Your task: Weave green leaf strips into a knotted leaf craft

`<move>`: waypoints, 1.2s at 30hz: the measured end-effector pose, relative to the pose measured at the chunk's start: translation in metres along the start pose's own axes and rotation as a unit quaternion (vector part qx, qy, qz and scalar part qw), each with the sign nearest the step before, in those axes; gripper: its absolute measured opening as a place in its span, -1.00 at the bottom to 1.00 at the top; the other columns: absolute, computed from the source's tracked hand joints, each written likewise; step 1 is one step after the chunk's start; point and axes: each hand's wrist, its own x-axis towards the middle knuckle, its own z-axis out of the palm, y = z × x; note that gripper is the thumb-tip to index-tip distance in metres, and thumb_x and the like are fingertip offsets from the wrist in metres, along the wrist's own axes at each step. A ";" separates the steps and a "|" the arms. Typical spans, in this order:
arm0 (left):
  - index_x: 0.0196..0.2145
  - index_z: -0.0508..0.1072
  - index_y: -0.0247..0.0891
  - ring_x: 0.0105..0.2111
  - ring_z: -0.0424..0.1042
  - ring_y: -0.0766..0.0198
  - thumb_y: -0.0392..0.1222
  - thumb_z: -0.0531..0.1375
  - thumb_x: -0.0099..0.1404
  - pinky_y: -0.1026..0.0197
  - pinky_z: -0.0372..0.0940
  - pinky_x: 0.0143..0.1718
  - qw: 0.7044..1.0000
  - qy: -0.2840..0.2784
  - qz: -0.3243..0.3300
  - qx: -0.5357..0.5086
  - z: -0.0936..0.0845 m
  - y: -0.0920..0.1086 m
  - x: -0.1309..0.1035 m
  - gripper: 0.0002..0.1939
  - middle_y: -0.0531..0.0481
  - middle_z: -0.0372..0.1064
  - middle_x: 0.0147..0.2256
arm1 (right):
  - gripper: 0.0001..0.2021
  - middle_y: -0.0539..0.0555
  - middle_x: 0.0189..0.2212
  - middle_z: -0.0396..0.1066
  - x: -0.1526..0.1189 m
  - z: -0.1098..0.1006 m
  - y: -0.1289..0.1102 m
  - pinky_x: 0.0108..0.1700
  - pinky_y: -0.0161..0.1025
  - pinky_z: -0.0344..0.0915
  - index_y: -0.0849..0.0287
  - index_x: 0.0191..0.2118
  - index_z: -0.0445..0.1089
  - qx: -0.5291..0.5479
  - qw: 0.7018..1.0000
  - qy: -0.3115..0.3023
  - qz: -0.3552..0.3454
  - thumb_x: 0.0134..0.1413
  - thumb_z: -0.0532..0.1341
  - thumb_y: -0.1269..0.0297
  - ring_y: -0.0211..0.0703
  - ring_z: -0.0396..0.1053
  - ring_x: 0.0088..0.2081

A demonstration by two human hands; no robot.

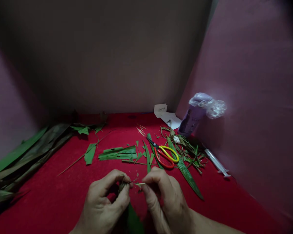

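Note:
Near the front of the red cloth (46,201), my left hand (104,198) pinches a small, dark, crumpled piece of leaf (122,186) between thumb and fingers. Below it hangs a broad green leaf (134,219); whether the two are joined is hidden by my hand. My right hand (163,198) is closed in a pinch on a pale, thin toothpick (140,184). Its tip points left at the leaf piece, and a dark thin strand runs between the two. Just beyond my hands lie scissors (164,155) with one red and one yellow handle, blades slightly apart.
Cut leaf strips (118,153) and loose toothpicks (141,129) lie in the middle. Long leaves (26,161) pile at left. At right are plant scraps (189,149), a syringe (216,161), a purple tumbler (191,118) wrapped in clear plastic, and white paper (171,119). Walls enclose the cloth.

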 end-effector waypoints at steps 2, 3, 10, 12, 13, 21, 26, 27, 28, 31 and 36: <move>-0.49 0.42 -0.22 -0.55 0.47 0.30 -0.37 0.14 0.11 0.39 0.35 -0.57 1.000 0.004 -0.001 0.003 -0.001 0.001 0.000 -0.90 0.07 0.44 -0.56 | -0.88 0.00 -0.59 0.27 0.000 0.001 0.001 -0.52 -0.32 0.13 0.20 -0.31 0.26 -0.017 0.998 -0.012 -0.055 0.07 0.04 0.51 -0.26 0.22 -0.57; -0.47 0.42 -0.22 -0.56 0.46 0.30 -0.37 0.14 0.11 0.39 0.35 -0.57 1.000 0.004 0.000 0.005 -0.001 0.001 0.001 -0.90 0.08 0.44 -0.56 | -0.89 -0.02 -0.64 0.25 0.000 0.001 0.002 -0.56 -0.32 0.09 0.20 -0.35 0.27 -0.029 0.996 -0.028 -0.077 0.06 0.04 0.50 -0.26 0.18 -0.62; -0.44 0.40 -0.20 -0.53 0.47 0.32 -0.39 0.14 0.12 0.40 0.36 -0.52 0.999 0.009 0.028 0.033 0.000 -0.003 0.001 -0.88 0.10 0.45 -0.53 | -0.83 -0.03 -0.73 0.21 0.000 0.003 0.002 -0.61 -0.28 0.01 0.19 -0.49 0.28 -0.078 0.990 -0.077 -0.094 0.02 0.03 0.51 -0.27 0.11 -0.68; -0.44 0.40 -0.20 -0.52 0.47 0.32 -0.39 0.14 0.12 0.40 0.36 -0.51 0.999 0.003 0.036 0.041 0.000 -0.004 0.000 -0.88 0.09 0.45 -0.52 | -0.84 -0.02 -0.71 0.22 -0.002 0.004 0.002 -0.61 -0.29 0.02 0.19 -0.48 0.29 -0.072 0.991 -0.074 -0.085 0.02 0.03 0.51 -0.27 0.13 -0.67; -0.43 0.40 -0.20 -0.52 0.47 0.32 -0.39 0.14 0.13 0.40 0.36 -0.50 0.998 0.000 0.036 0.042 0.000 -0.004 0.000 -0.88 0.09 0.44 -0.51 | -0.84 -0.02 -0.71 0.23 -0.003 0.004 0.002 -0.60 -0.29 0.03 0.19 -0.47 0.29 -0.068 0.992 -0.072 -0.082 0.02 0.03 0.51 -0.27 0.14 -0.67; -0.41 0.39 -0.21 -0.53 0.45 0.33 -0.41 0.13 0.14 0.39 0.33 -0.52 0.999 -0.003 0.039 0.035 0.001 -0.004 -0.002 -0.87 0.08 0.43 -0.51 | -0.84 0.00 -0.68 0.27 -0.003 0.004 0.003 -0.58 -0.28 0.09 0.22 -0.42 0.31 -0.041 0.993 -0.081 -0.072 0.04 0.03 0.51 -0.25 0.19 -0.66; -0.42 0.37 -0.22 -0.55 0.42 0.35 -0.43 0.12 0.14 0.38 0.31 -0.54 0.996 -0.010 0.064 0.054 0.000 -0.003 -0.002 -0.86 0.09 0.40 -0.52 | -0.85 0.00 -0.68 0.29 -0.004 0.004 0.002 -0.57 -0.29 0.10 0.21 -0.40 0.31 -0.047 0.993 -0.079 -0.067 0.03 0.03 0.51 -0.25 0.22 -0.66; -0.40 0.37 -0.22 -0.54 0.42 0.35 -0.44 0.11 0.14 0.37 0.31 -0.53 0.995 -0.008 0.082 0.062 0.000 -0.004 -0.002 -0.85 0.08 0.40 -0.51 | -0.85 0.00 -0.68 0.29 -0.005 0.005 0.002 -0.57 -0.29 0.10 0.20 -0.41 0.31 -0.044 0.994 -0.078 -0.064 0.03 0.03 0.52 -0.26 0.22 -0.66; -0.38 0.36 -0.21 -0.53 0.42 0.34 -0.45 0.11 0.14 0.37 0.31 -0.52 0.992 -0.005 0.103 0.071 0.000 -0.004 -0.002 -0.84 0.07 0.40 -0.49 | -0.85 0.00 -0.68 0.29 -0.005 0.005 0.002 -0.57 -0.30 0.11 0.20 -0.41 0.31 -0.041 0.994 -0.076 -0.061 0.02 0.03 0.52 -0.26 0.22 -0.66; -0.34 0.33 -0.19 -0.47 0.43 0.32 -0.47 0.11 0.15 0.34 0.32 -0.46 0.983 0.001 0.157 0.095 -0.001 -0.006 -0.002 -0.80 0.06 0.40 -0.47 | -0.86 -0.01 -0.69 0.30 -0.006 0.007 0.001 -0.57 -0.31 0.12 0.20 -0.41 0.30 -0.032 0.996 -0.070 -0.053 0.01 0.03 0.52 -0.27 0.23 -0.66; -0.33 0.29 -0.18 -0.46 0.42 0.30 -0.48 0.11 0.17 0.30 0.31 -0.43 0.974 -0.010 0.190 0.121 -0.001 -0.005 -0.001 -0.79 0.05 0.37 -0.46 | -0.85 -0.05 -0.71 0.22 -0.009 0.010 -0.001 -0.59 -0.31 0.06 0.19 -0.46 0.28 -0.028 0.997 -0.062 -0.028 -0.02 0.02 0.53 -0.30 0.17 -0.70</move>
